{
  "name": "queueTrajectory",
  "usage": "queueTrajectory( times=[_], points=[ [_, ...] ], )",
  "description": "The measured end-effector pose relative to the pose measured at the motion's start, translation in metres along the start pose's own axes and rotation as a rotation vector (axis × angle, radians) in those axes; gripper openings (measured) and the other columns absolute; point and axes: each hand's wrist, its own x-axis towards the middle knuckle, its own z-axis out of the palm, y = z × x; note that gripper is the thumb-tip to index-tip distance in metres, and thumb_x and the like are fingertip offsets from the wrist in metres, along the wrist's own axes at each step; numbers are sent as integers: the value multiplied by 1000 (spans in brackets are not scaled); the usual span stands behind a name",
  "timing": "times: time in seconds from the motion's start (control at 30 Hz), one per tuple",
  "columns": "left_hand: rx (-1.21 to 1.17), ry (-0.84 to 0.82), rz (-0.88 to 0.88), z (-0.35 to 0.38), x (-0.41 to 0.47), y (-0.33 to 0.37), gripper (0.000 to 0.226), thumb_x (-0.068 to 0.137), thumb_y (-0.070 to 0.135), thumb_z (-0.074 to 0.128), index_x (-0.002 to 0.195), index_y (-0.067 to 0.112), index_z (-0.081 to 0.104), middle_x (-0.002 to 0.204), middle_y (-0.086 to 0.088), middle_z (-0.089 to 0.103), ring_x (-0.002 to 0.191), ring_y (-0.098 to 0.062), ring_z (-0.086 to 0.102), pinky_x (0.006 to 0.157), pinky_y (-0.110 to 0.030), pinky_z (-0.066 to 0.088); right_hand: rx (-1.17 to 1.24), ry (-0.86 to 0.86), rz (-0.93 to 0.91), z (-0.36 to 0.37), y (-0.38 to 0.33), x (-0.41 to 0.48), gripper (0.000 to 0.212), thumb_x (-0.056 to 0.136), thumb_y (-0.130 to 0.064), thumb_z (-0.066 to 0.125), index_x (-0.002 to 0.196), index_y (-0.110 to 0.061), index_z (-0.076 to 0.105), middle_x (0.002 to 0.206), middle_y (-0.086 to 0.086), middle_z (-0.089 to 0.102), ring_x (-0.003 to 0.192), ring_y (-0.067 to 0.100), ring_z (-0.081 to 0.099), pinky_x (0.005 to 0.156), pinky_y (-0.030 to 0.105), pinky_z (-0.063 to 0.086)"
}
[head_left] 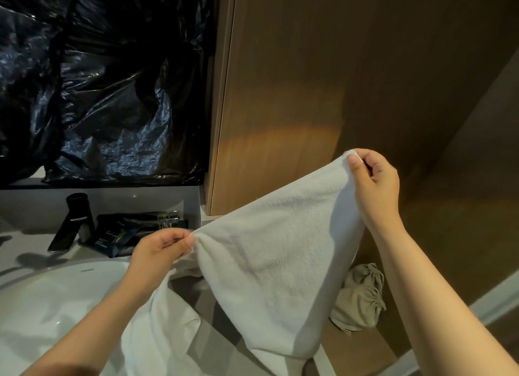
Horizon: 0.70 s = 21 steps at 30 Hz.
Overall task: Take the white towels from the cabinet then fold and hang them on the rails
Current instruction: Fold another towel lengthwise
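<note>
Cabinet (pixel 323 89): tall brown wood, filling the upper right, its lower shelf open behind the arms
Plastic (pixel 98 81): black, crinkled sheet covering the wall at upper left, above the counter
Towel (pixel 269 263): white, held up by two corners in front of the cabinet, stretched on a slant from lower left to upper right, the rest hanging down over the counter edge
Sink (pixel 56 305): white basin at lower left, beside the hanging towel
Right hand (pixel 376 184): raised, thumb and fingers pinched tight on the towel's upper corner
Left hand (pixel 163 249): lower, fingertips closed on the towel's other corner, just above the sink
Bag (pixel 361 300): grey-green cloth, bunched on the cabinet shelf, behind the towel
Tap (pixel 73 221): black, at the back of the sink
Packets (pixel 118 235): dark, lying on the counter just right of the tap
</note>
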Motion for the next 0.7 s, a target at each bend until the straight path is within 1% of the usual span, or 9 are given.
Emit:
queueTrajectory(
  times=[0.17,0.23,0.33,0.4,0.43,0.5,0.53,0.6,0.7],
  points=[
    [-145,-97,-28,-10,-2,10,14,89,10,61,96,1,69,89,-15,72,77,-19,69,69,-20,57,-7,20,56,2,12,-2,14,100,-25,51,98,-24,65,89,-15,63,85,-9,56,71,1,41],
    [-55,-150,52,-15,-1,13,10,89,9,62,90,8,72,84,-10,73,73,-13,68,67,-19,54,-22,23,80,3,15,-2,14,100,-27,51,98,-23,64,88,-15,62,86,-5,57,71,3,42],
    [194,-247,188,-24,2,13,18,88,11,64,81,25,73,82,2,74,74,-6,68,70,-14,52,-57,20,98,3,19,-2,14,99,-28,52,100,-21,64,92,-12,62,89,-1,58,70,-2,41],
    [368,-309,246,-30,4,12,12,88,26,64,83,33,72,80,7,72,74,-6,67,70,-19,54,-66,10,98,3,21,-3,16,99,-27,53,102,-19,66,95,-9,63,91,0,59,71,-3,40],
    [462,-353,251,-34,4,13,16,87,42,60,82,32,71,77,7,71,72,-8,66,68,-21,53,-68,3,96,3,22,-3,17,99,-27,53,103,-18,66,96,-8,64,92,0,59,72,-1,42],
    [672,-415,275,-39,9,10,58,81,73,44,75,21,69,70,2,65,67,-13,61,63,-25,48,-72,-12,87,4,23,-3,18,99,-28,53,103,-17,67,98,-7,65,95,3,60,77,6,44],
    [766,-409,290,-40,13,8,66,78,78,39,72,18,67,67,1,62,66,-13,58,62,-26,46,-73,-17,81,4,23,-4,18,99,-28,53,103,-16,67,98,-6,65,96,4,60,80,9,45],
    [879,-325,350,-41,21,4,53,85,65,47,76,17,68,69,6,59,67,-8,57,63,-25,43,-70,-23,71,5,22,-4,18,99,-28,53,103,-16,67,98,-6,65,97,6,60,82,13,46],
    [851,-184,437,-40,30,4,20,92,31,61,81,18,72,76,12,60,71,-3,58,66,-21,41,-54,-12,69,5,21,-5,16,99,-27,53,101,-18,66,95,-8,65,95,4,60,78,7,44]
  ],
)
